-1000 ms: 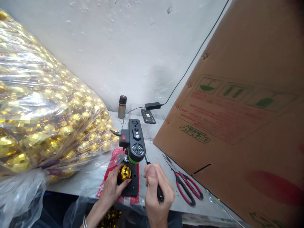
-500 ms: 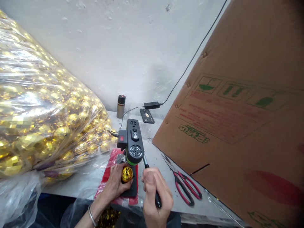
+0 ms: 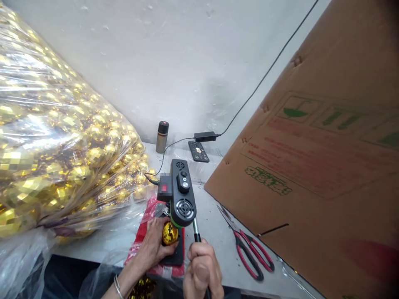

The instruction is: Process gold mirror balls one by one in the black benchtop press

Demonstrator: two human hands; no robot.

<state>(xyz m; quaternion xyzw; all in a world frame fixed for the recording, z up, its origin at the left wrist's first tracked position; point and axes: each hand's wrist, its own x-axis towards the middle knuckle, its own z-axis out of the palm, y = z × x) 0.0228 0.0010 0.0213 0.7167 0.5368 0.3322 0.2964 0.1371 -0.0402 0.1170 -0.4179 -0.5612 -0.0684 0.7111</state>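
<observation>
A shiny gold faceted ball (image 3: 170, 233) sits between the thumb and fingers of my left hand (image 3: 155, 242), under the head of a small black bench machine (image 3: 183, 193). The machine looks like a small drill press; its black base (image 3: 175, 258) lies on red plastic film (image 3: 139, 235). My right hand (image 3: 202, 269) is wrapped around the black-gripped lever (image 3: 196, 232) on the machine's right side. The tool under the machine head is hidden from view.
Red-handled scissors (image 3: 249, 245) lie open on the right beside a big cardboard box (image 3: 296, 166). A clear bag of gold balls (image 3: 77, 145) fills the left. Behind stand a bottle (image 3: 161, 138), a phone (image 3: 198, 152) and a power adapter (image 3: 205, 136) with its cord.
My right hand and the lever have come down and nearer to me. The view has shifted slightly. My left hand still holds the gold ball under the machine.
</observation>
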